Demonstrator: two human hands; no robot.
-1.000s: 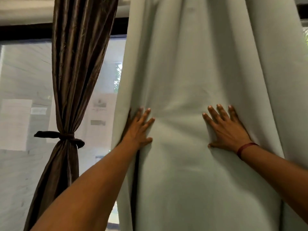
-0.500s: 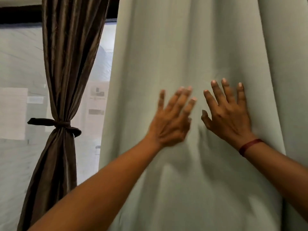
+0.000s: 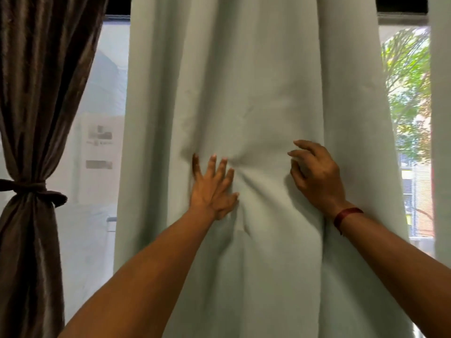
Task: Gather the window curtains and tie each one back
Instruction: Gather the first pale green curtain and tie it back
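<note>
A pale green curtain (image 3: pixel 244 81) hangs in front of me and fills the middle of the view. My left hand (image 3: pixel 213 189) lies flat on it with fingers spread, and the cloth bunches into creases beside it. My right hand (image 3: pixel 314 176), with a red band on the wrist, rests on the cloth to the right, fingers curled and apart. Neither hand holds a fold. At the far left hangs a brown curtain (image 3: pixel 36 93), gathered at its waist by a brown tie (image 3: pixel 31 189).
Window glass (image 3: pixel 102 118) with paper notices shows between the two curtains. On the right a gap of window shows trees and a building outside (image 3: pixel 410 118). Another strip of pale curtain (image 3: pixel 441 118) hangs at the right edge.
My left hand has come back down onto the cloth. The pale curtain has narrowed from the right, uncovering window there. My right hand's fingers have curled.
</note>
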